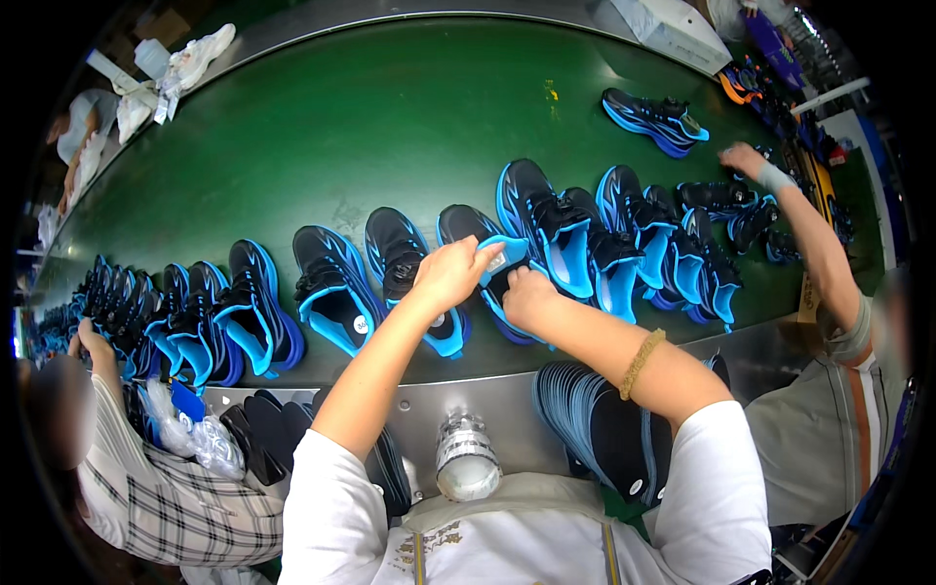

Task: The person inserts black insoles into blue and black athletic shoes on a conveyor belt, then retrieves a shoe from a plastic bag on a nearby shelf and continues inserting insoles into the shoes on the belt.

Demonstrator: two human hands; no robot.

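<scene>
In front of me on the green table, a black and blue sneaker point(464, 222) points its toe away from me. My left hand point(450, 277) pinches the bright blue lining of its tongue point(505, 255), which is pulled up and shows a pale label. At the shoe's opening, close to the tongue, my right hand point(528, 298) has its fingers curled together. Whatever those fingers grip is hidden by the hand. Just left stands another sneaker point(398, 239), partly covered by my left forearm. A larger one point(531, 200) stands immediately to the right.
Similar sneakers point(255, 292) line the table point(292, 136) on both sides. A single sneaker point(655, 122) lies farther back. Stacked black insoles point(595, 419) rest by the near edge, beside a clear plastic-wrapped cylinder point(466, 458). Co-workers' arms point(814, 219) reach in at left and right.
</scene>
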